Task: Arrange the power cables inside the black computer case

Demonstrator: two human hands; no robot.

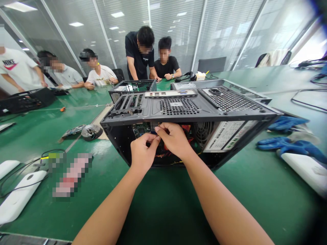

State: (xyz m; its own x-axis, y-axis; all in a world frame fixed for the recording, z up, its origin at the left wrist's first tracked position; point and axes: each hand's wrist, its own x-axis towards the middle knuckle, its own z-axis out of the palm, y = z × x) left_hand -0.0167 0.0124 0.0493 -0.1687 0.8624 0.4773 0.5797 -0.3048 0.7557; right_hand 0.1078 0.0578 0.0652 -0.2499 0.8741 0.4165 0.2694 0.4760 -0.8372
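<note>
A black computer case [153, 116] lies on the green table with its open side toward me and its vented rear panel facing up. Both hands reach into the opening, fingertips meeting near the motherboard [140, 129]. My left hand [144, 151] is closed in a pinch. Beside it, my right hand [173, 137] also pinches, thumb against finger. Whatever sits between the fingertips is too small to make out. To the right inside are the power supply [217, 137] with its white label and a fan [203, 131]. Thin coloured cables run below the hands.
Blue gloves [293, 146] and a white device [304, 172] lie at right. At left are a metal cooler-like part [92, 132], a white device [22, 195] with cables and a blurred-out pink item [73, 175]. Another case [133, 86] stands behind; several people work across the table [102, 180].
</note>
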